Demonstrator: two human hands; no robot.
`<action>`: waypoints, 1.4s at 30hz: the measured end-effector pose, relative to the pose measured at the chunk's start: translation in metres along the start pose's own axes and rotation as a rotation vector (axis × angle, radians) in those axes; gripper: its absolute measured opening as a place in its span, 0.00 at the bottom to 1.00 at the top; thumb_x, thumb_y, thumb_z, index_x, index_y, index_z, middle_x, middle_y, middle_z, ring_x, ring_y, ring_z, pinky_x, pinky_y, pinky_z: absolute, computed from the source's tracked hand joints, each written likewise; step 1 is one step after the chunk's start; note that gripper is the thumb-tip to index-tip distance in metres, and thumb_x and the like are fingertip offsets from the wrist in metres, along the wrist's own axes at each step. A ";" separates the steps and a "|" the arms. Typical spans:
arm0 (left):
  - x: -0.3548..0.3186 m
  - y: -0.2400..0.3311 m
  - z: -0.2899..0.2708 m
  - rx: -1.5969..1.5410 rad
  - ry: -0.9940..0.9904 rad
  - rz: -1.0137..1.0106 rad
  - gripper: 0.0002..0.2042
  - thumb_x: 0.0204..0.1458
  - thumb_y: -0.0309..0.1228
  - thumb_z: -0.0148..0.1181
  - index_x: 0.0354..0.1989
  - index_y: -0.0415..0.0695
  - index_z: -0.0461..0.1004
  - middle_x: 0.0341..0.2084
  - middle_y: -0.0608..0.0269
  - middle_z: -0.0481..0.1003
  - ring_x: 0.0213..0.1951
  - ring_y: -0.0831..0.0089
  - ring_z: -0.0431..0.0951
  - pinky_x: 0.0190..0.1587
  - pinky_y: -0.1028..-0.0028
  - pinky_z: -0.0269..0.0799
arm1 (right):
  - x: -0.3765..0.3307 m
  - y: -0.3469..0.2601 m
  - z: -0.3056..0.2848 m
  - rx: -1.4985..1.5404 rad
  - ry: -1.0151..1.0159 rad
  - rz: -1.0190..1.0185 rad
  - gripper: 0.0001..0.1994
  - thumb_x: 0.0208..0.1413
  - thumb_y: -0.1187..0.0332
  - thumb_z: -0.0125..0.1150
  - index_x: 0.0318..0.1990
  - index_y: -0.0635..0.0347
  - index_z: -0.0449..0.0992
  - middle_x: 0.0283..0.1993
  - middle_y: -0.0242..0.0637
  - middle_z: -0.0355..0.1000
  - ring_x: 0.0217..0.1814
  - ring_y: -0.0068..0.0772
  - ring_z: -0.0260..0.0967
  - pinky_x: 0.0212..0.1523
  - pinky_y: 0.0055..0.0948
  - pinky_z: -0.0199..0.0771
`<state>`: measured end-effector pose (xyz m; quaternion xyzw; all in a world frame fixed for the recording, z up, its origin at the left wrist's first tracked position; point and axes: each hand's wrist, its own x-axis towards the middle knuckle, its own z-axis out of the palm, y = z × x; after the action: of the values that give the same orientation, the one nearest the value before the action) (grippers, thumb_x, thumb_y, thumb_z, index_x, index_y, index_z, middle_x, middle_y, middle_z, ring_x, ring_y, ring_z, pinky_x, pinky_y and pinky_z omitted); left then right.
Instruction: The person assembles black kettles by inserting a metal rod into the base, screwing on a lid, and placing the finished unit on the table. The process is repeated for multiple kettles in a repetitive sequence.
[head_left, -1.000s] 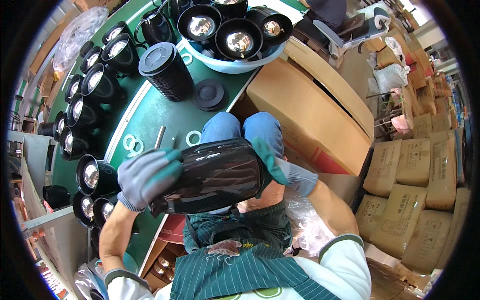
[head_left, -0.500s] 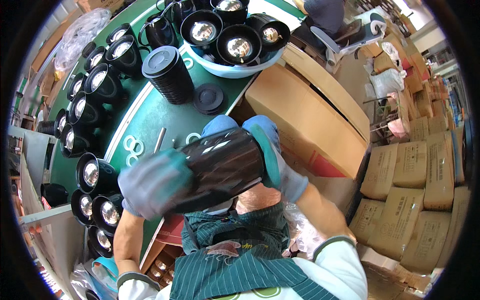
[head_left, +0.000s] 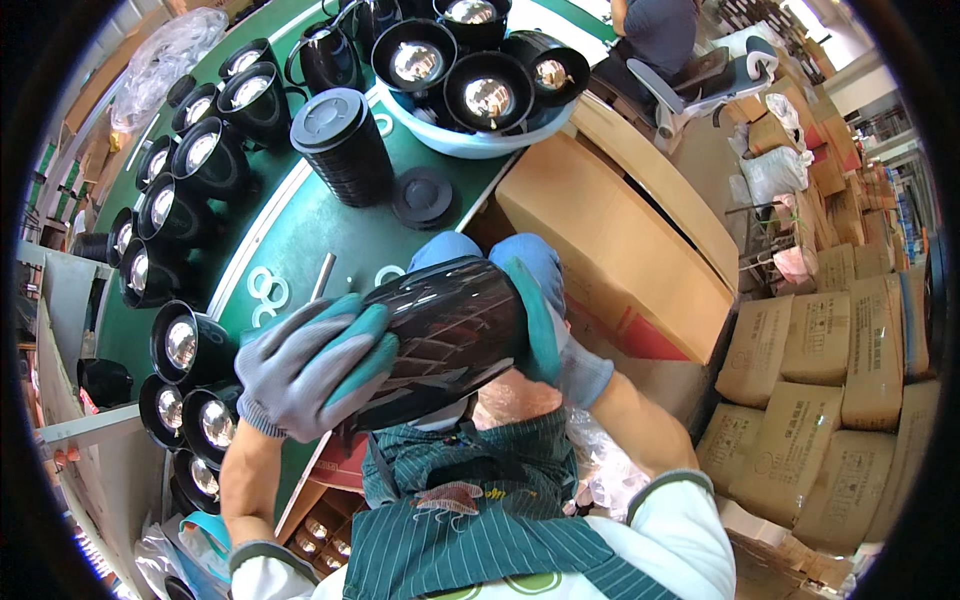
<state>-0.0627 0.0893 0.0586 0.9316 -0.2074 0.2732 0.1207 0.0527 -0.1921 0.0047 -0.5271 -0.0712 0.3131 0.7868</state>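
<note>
Green worktable, grey-armed chair on brownish floor, bright light beyond

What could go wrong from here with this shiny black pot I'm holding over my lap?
Two possible risks:
1. The glossy black pot, held sideways between your gloved left hand and right hand, could slip if either grip loosens, since its surface looks smooth.
2. The tall stack of black lids might topple if bumped.

Black vessel tilted more steeply, left grip slightly lower than before
</note>
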 end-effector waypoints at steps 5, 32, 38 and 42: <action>-0.084 -0.021 0.070 -1.524 0.323 -0.977 0.27 0.67 0.50 0.50 0.60 0.39 0.74 0.58 0.48 0.76 0.58 0.59 0.79 0.58 0.61 0.79 | -0.001 -0.029 0.024 -1.152 0.020 -0.699 0.29 0.65 0.52 0.59 0.66 0.59 0.62 0.69 0.49 0.59 0.72 0.47 0.59 0.66 0.46 0.65; 0.029 0.026 0.010 -0.273 0.092 -0.334 0.16 0.44 0.35 0.70 0.39 0.40 0.84 0.37 0.53 0.86 0.37 0.61 0.87 0.45 0.66 0.82 | -0.027 0.105 -0.083 -0.075 -0.167 -0.232 0.37 0.73 0.41 0.40 0.79 0.54 0.49 0.81 0.42 0.50 0.81 0.44 0.49 0.80 0.46 0.49; 0.079 0.049 0.006 -0.270 -0.251 -0.180 0.28 0.39 0.32 0.74 0.54 0.44 0.78 0.50 0.53 0.81 0.49 0.54 0.83 0.53 0.61 0.78 | -0.028 0.101 -0.097 0.854 -0.156 0.088 0.36 0.73 0.38 0.32 0.80 0.48 0.47 0.82 0.40 0.48 0.81 0.46 0.51 0.79 0.51 0.51; 0.106 0.058 -0.009 -0.992 -0.258 -0.138 0.40 0.44 0.30 0.70 0.69 0.31 0.65 0.66 0.40 0.70 0.67 0.51 0.71 0.72 0.58 0.60 | -0.040 0.060 -0.093 0.625 0.135 0.139 0.37 0.69 0.39 0.39 0.77 0.50 0.52 0.79 0.41 0.53 0.79 0.45 0.54 0.77 0.50 0.54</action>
<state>-0.0121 0.0076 0.1317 0.7999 -0.2632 0.0163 0.5392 0.0370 -0.2728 -0.0793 -0.2834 0.1169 0.3373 0.8901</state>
